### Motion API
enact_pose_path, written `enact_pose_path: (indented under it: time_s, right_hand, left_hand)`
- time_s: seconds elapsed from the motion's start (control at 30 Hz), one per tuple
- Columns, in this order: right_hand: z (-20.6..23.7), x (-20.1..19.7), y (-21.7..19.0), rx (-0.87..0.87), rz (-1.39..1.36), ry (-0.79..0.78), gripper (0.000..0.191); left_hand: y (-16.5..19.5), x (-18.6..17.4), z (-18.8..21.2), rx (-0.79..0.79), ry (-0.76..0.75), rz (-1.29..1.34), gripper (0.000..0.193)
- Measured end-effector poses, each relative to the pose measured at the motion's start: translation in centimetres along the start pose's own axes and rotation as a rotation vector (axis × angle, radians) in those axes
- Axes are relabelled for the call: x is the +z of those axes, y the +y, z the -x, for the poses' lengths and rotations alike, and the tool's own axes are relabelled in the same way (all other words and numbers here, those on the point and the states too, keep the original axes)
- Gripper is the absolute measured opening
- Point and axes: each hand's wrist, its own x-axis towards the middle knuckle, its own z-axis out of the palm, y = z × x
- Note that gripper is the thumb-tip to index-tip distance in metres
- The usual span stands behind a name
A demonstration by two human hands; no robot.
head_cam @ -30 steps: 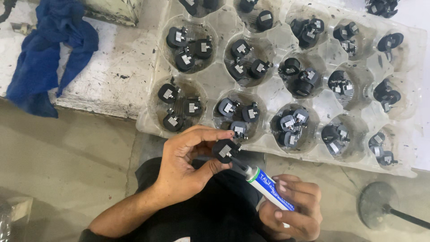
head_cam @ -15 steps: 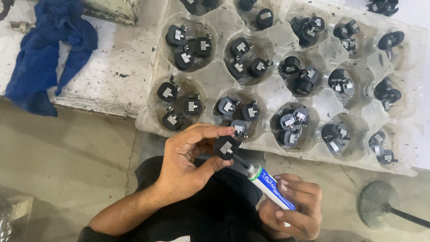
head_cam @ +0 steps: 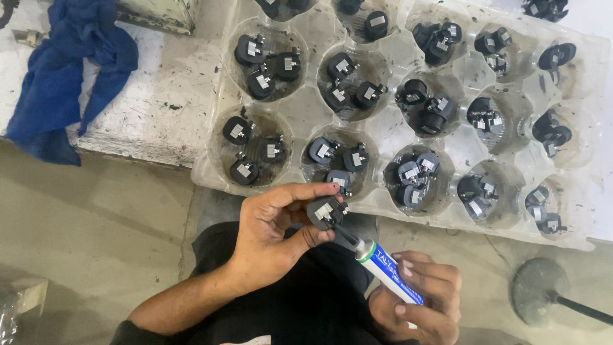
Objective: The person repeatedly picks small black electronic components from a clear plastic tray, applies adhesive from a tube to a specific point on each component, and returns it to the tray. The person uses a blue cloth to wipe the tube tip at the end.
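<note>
White, scuffed worktop [head_cam: 159, 108] carries our clear tray [head_cam: 306, 115] of parts; left hand [head_cam: 274, 236] pinches one black part [head_cam: 327, 212], right hand [head_cam: 415, 300] grips the tube [head_cam: 389, 275], nozzle touching.

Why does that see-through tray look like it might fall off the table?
The clear tray of small black parts sticks out past the white table's front edge, its near rim unsupported. A blue cloth also droops over that edge.
</note>
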Motion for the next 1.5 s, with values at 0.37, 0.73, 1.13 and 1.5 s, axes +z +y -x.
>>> enact_pose_path:
  time_s: [0.37,0.73,1.13,1.5]
  right_hand:
    - [0.2,1.2,-0.9,0.187,0.036,0.22,0.037]
    - [0.2,0.8,-0.1,0.061,0.012,0.121,0.033]
    - [0.0,0.7,-0.6,0.105,-0.008,0.036,0.034]
    - [-0.8,0.4,-0.5,0.155,-0.013,0.121,0.033]
  left_hand:
    - [-1.2,0.0,1.3,-0.048,-0.082,0.287,0.045]
    - [-1.9,0.0,1.6,-0.155,-0.114,0.327,0.047]
    - [-2.4,-0.7,1.8,-0.189,-0.1,0.374,0.044]
    - [-0.3,-0.7,0.5,-0.104,-0.106,0.289,0.045]
